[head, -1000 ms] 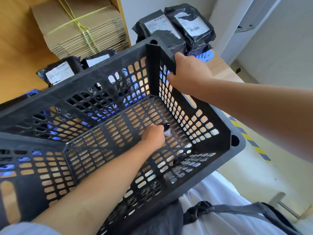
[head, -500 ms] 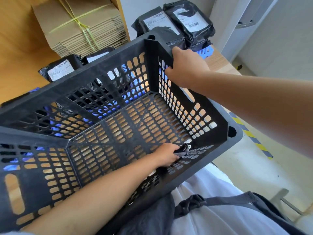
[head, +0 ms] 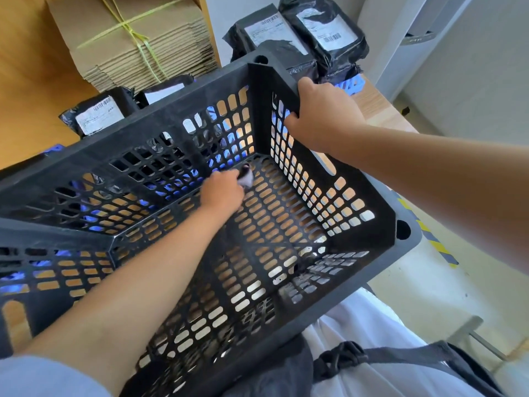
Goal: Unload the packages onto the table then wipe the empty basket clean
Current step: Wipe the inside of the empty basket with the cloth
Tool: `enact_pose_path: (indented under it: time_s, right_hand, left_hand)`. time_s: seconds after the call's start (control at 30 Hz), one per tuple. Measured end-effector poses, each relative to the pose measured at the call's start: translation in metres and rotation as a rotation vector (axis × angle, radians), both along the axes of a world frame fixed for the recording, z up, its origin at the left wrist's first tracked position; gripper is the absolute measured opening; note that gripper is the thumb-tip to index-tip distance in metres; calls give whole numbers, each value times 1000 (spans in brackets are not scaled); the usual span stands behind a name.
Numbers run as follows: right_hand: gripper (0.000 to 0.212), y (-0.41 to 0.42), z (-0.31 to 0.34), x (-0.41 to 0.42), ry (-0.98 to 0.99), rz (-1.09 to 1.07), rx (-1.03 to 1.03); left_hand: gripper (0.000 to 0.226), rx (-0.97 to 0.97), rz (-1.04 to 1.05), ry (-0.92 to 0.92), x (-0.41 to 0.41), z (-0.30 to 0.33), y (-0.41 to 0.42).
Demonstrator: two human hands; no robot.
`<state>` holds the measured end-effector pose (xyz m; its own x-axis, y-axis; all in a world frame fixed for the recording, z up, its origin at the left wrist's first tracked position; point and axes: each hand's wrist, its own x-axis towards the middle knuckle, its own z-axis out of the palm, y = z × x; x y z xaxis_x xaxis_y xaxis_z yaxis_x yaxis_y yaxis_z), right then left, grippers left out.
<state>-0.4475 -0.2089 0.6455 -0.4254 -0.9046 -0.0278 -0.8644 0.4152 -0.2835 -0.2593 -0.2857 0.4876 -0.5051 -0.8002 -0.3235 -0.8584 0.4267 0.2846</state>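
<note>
Meanwhile, the right hand [head: 322, 117] grips the emptied basket [head: 160, 133] rim, tilting it for access, as the left hand [head: 221, 193] pinches a cloth [head: 246, 176] (barely visible) against its floor; packages [head: 323, 32] lie beyond.

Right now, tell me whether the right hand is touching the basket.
Touching. The head view shows the right hand gripping the basket at its top rim, fingers curled over the edge.
</note>
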Motion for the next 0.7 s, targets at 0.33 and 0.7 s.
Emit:
enact_pose_path:
  time_s: [0.33,0.7]
  right_hand:
    - [19,0,1,0,-6,-7,-6]
    - [19,1,3,1,4,-6,-6]
  left_hand:
    - [26,-17,32,-26,9,-23,-18]
    - [28,46,-211,-143,9,-22,81]
